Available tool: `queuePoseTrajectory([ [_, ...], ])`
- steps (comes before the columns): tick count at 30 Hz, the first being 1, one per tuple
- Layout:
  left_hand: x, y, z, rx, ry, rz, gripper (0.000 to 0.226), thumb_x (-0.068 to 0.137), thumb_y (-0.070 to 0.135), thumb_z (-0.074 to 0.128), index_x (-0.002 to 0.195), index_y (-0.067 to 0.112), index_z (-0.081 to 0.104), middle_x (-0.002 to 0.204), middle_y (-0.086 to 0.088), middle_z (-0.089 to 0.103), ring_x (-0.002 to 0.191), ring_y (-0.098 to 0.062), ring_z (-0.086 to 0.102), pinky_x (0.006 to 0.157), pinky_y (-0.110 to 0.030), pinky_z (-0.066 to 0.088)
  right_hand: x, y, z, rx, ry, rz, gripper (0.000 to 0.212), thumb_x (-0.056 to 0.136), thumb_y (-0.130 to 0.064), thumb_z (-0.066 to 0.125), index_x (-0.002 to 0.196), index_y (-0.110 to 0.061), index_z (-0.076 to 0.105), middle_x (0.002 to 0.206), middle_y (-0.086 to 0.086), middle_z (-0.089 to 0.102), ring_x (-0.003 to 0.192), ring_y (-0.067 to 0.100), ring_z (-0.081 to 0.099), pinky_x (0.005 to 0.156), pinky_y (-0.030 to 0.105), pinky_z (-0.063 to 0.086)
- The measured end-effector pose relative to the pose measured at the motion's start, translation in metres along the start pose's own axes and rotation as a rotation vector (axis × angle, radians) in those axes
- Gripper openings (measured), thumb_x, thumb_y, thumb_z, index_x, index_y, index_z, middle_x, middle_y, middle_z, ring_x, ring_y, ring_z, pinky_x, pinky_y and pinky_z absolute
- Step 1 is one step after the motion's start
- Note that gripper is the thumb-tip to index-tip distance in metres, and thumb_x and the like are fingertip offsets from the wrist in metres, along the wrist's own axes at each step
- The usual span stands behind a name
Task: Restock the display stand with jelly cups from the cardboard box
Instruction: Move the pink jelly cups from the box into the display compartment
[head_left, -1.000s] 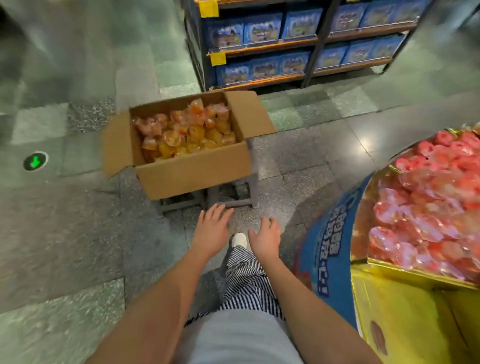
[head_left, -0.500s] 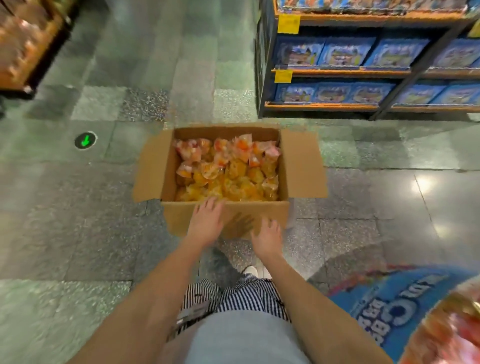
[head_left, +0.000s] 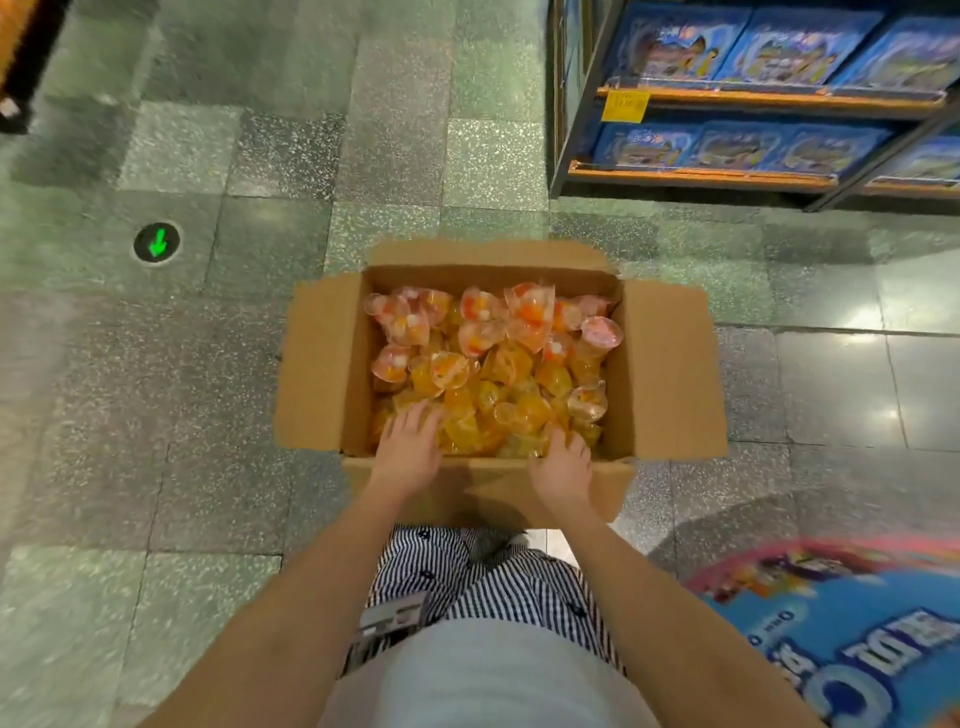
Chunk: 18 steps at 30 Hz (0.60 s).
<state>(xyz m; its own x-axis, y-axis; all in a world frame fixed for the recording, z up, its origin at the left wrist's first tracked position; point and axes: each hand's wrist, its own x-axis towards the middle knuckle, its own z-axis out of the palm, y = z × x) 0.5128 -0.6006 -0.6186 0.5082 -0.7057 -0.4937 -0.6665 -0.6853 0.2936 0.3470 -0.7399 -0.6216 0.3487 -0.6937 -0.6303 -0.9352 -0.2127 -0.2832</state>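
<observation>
Both hands, short of the cardboard box (head_left: 322, 364) a moment ago, now reach onto the loose jelly cups (head_left: 498, 374) inside, left hand (head_left: 410, 452) spread flat, right hand (head_left: 563, 467) with its grip hidden, and a hasty scoop could spill slippery cups onto the floor (head_left: 208, 467).

Both forearms bare, reaching forward from lower frame toward centre. The left hand (head_left: 410, 449) is palm down, fingers straight, slightly spread, pointing up-frame. The right hand (head_left: 562, 470) is palm down, level with it, fingertips dipping downward; grip unclear. Hands well apart, not touching.
</observation>
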Motion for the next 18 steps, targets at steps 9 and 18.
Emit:
queuePoseTrajectory([
  [9, 0.099, -0.066, -0.019, 0.024, -0.078, 0.006, 0.063, 0.094, 0.021, 0.05, 0.151, 0.019, 0.024, 0.158, -0.011, 0.018, 0.146, -0.03, 0.014, 0.12, -0.046, 0.017, 0.082, -0.051, -0.002, 0.104, 0.037, 0.183, 0.069, 0.096, -0.029, 0.056, 0.152, -0.013, 0.018, 0.155, 0.023, 0.019, 0.141, 0.042, 0.022, 0.114, 0.053, 0.027],
  [18, 0.187, -0.075, -0.03, -0.044, 0.001, -0.118, 0.062, 0.092, 0.019, 0.054, 0.148, 0.015, 0.03, 0.156, -0.02, 0.018, 0.144, -0.038, 0.015, 0.119, -0.047, 0.016, 0.178, -0.107, -0.044, 0.081, 0.266, -0.018, 0.08, 0.088, -0.022, 0.064, 0.155, -0.024, 0.018, 0.158, 0.021, 0.015, 0.145, 0.042, 0.014, 0.117, 0.05, 0.016],
])
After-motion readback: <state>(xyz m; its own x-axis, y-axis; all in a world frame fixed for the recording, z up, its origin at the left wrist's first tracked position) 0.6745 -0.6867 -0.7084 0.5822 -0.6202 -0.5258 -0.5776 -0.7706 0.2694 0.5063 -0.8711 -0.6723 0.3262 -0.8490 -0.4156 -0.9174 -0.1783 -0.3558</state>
